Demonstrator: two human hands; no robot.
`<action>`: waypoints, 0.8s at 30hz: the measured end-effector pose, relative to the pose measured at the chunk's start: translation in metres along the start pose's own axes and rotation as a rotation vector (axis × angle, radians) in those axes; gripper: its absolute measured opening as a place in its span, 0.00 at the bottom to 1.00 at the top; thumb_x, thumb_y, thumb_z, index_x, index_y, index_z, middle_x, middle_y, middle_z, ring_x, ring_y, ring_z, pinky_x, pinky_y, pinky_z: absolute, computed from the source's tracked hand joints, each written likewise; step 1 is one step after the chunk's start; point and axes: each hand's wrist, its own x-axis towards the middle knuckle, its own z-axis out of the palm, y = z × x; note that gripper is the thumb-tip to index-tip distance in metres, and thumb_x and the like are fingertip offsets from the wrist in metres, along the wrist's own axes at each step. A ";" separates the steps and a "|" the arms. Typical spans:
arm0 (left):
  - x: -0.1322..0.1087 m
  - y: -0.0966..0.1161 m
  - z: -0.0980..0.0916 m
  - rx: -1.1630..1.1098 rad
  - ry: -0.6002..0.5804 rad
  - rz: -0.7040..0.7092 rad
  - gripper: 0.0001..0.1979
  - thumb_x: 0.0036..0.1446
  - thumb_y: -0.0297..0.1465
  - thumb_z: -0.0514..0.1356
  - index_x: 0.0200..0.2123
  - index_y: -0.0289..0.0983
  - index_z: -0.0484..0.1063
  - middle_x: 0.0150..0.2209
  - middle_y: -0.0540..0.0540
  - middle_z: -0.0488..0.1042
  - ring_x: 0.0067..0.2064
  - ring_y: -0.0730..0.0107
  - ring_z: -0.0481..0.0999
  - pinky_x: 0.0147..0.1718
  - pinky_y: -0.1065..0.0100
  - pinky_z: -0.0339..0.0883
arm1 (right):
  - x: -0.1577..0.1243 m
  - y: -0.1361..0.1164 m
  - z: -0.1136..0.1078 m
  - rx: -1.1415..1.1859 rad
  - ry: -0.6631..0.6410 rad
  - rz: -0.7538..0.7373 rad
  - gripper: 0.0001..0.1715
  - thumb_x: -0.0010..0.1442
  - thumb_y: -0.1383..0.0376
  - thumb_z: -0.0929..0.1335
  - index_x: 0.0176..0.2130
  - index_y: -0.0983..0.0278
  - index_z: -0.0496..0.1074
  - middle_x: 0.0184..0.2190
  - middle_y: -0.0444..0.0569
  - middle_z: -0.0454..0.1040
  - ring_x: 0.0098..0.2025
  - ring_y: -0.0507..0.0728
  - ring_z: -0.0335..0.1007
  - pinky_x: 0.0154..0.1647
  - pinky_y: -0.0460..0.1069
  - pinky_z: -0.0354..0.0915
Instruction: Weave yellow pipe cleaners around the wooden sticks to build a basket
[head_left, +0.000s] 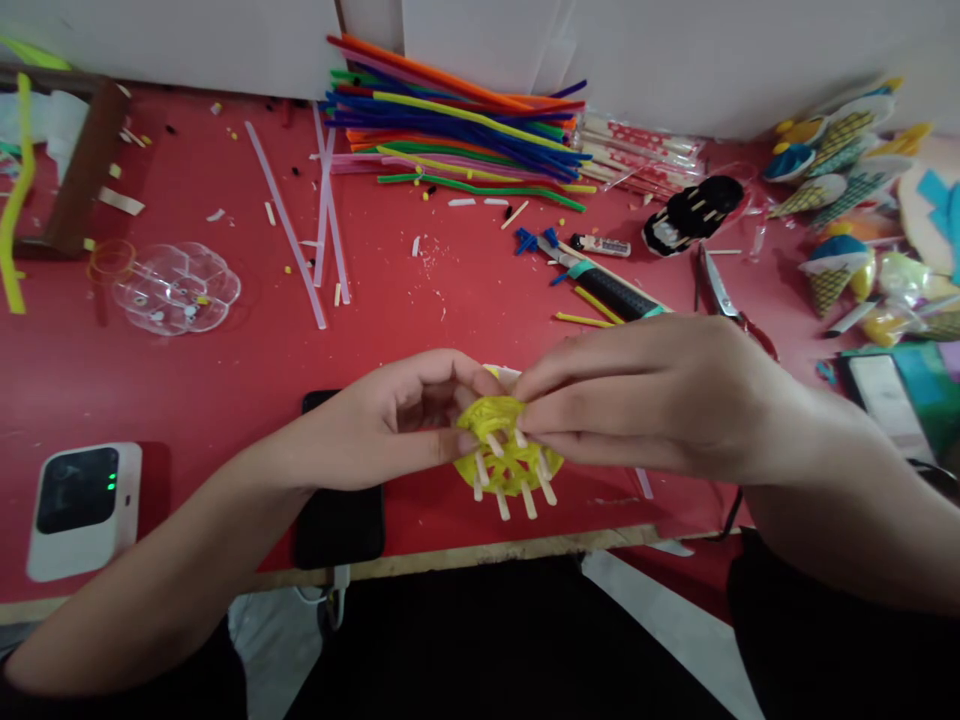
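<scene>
Between left grip (409, 420) and right grip (637, 395), a yellow piece (495, 412) is pinched, pale sticks (529, 500) already set; what remains cannot be told.

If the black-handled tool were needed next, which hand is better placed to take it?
Probably the right hand: it is nearer the black-handled tool, while the left hand is farther off. Both are at the yellow piece.
</scene>
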 end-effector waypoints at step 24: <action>0.016 0.001 -0.014 0.368 0.114 -0.198 0.09 0.54 0.38 0.65 0.29 0.38 0.78 0.26 0.53 0.75 0.29 0.72 0.72 0.31 0.72 0.64 | 0.009 0.036 0.020 0.006 0.277 0.061 0.07 0.69 0.65 0.70 0.46 0.61 0.79 0.44 0.50 0.83 0.47 0.54 0.80 0.51 0.51 0.75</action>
